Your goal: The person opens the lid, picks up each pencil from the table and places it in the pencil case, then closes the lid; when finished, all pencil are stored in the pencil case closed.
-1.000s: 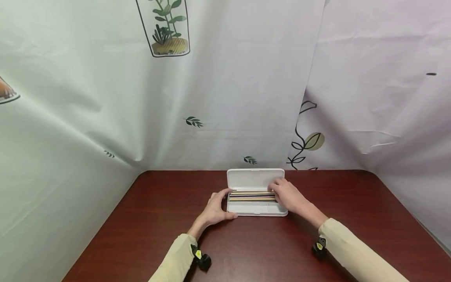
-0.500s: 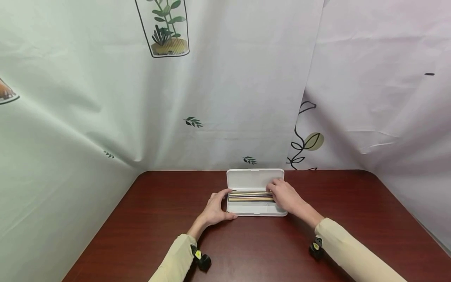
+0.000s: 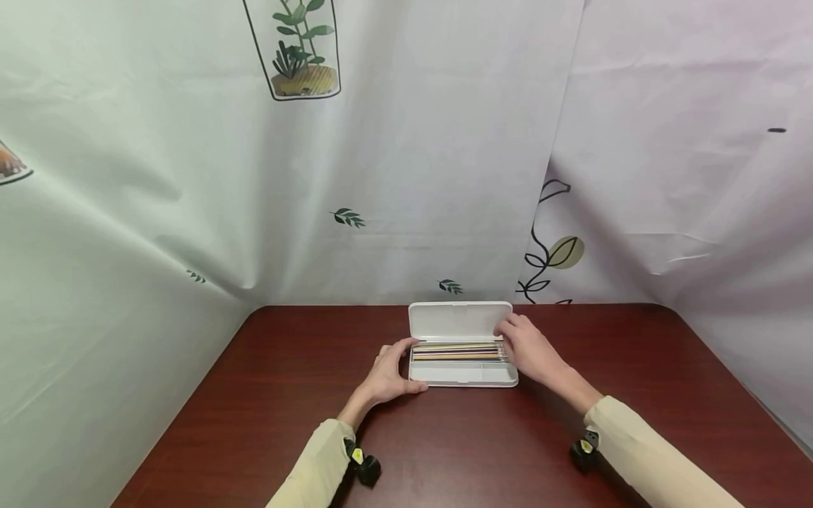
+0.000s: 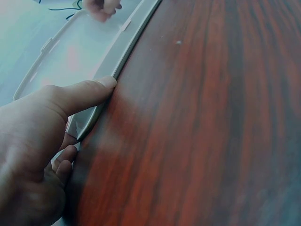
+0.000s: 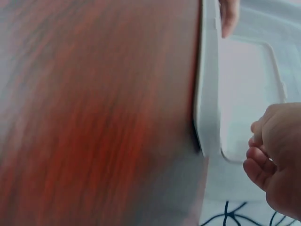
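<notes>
A white pencil case (image 3: 470, 375) lies on the table with its lid (image 3: 457, 321) raised at the back. Several pencils (image 3: 454, 351), light and dark, lie lengthwise in its rear compartment. My left hand (image 3: 384, 377) holds the left end of the case, thumb on the front edge and fingers at the back corner. In the left wrist view the thumb of the left hand (image 4: 42, 127) presses the front wall. Over the right end of the pencils is my right hand (image 3: 530, 351), fingers bent. The right wrist view shows curled fingers on the right hand (image 5: 282, 150); whether they hold anything is hidden.
The case stands near the rear edge of a dark red wooden table (image 3: 470, 444). Right behind it hangs a pale printed curtain (image 3: 406, 155), which also runs along both sides. A narrow front compartment (image 3: 444, 371) lies in front of the pencils.
My right hand first shifts slightly left along the pencils, then back right and a little up, baring their right ends. The left hand and the case stay put.
</notes>
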`<action>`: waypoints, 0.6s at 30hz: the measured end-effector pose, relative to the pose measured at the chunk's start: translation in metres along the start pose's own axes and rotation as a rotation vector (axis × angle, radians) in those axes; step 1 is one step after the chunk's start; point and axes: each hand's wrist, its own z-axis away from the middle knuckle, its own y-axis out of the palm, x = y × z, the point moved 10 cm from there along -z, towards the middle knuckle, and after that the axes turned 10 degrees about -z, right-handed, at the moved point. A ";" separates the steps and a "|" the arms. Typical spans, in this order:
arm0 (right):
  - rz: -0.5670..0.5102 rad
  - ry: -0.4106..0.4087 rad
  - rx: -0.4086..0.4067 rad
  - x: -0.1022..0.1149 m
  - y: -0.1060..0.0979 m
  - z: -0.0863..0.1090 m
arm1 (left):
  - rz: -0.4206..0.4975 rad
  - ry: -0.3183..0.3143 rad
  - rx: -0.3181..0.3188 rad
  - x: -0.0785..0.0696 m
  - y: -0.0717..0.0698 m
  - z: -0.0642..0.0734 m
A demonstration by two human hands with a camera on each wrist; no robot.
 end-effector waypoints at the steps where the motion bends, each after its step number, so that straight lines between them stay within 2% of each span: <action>1: -0.009 -0.003 -0.021 -0.002 -0.006 0.001 | 0.001 -0.001 0.001 0.000 0.000 0.000; 5: -0.063 0.002 -0.116 -0.010 -0.028 0.005 | -0.001 -0.008 -0.002 0.001 -0.001 0.000; 9: -0.141 0.088 -0.179 -0.024 -0.043 0.005 | -0.001 -0.014 0.001 0.002 -0.002 0.000; 14: -0.250 0.242 -0.185 -0.042 -0.049 0.003 | 0.002 -0.012 0.001 0.002 -0.001 0.001; 18: -0.349 0.329 -0.160 -0.056 -0.047 -0.001 | 0.012 -0.011 0.002 0.000 0.001 0.001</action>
